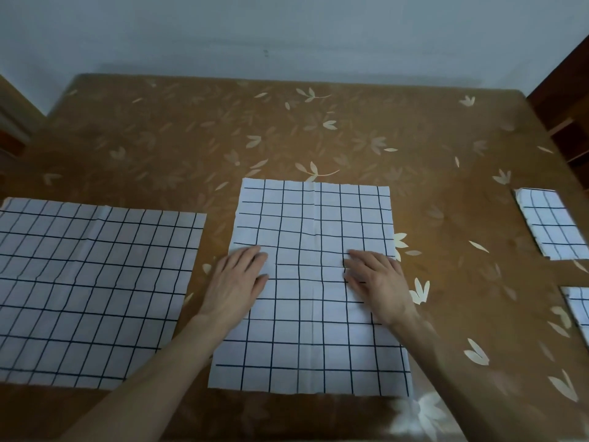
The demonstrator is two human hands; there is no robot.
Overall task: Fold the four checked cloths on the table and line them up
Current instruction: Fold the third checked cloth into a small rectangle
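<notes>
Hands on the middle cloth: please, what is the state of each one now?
Left hand: open, flat on the middle cloth, holding nothing.
Right hand: open, fingers pressing the same cloth, holding nothing.

Both hands, left point(236, 279) and right point(376, 282), flat, palms down.

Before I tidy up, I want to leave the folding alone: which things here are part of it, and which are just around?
Part of the job:
- middle cloth, under the left hand and right hand
- spread cloth on the left
- two folded cloths at the right edge

Just around:
- leaf-patterned table cover
- dark wooden furniture, far right
</notes>
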